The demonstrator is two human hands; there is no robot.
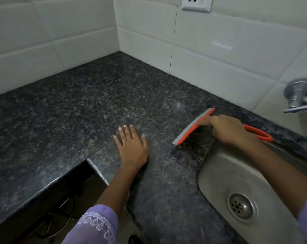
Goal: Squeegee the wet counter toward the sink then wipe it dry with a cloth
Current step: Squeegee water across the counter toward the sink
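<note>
An orange squeegee (pixel 189 128) with a grey rubber blade rests blade-down on the dark speckled granite counter (pixel 82 110), just left of the steel sink (pixel 224 175). My right hand (pixel 228 128) grips its orange handle, whose loop end sticks out to the right behind the hand. My left hand (pixel 130 147) lies flat on the counter, fingers spread, a short way left of the blade and holding nothing. No cloth is in view.
White tiled walls meet in a corner behind the counter. A chrome tap (pixel 298 95) juts from the right wall above the sink, and a wall socket (pixel 196 3) sits high up. The counter's front edge has a notch (pixel 91 166) with a dark gap below.
</note>
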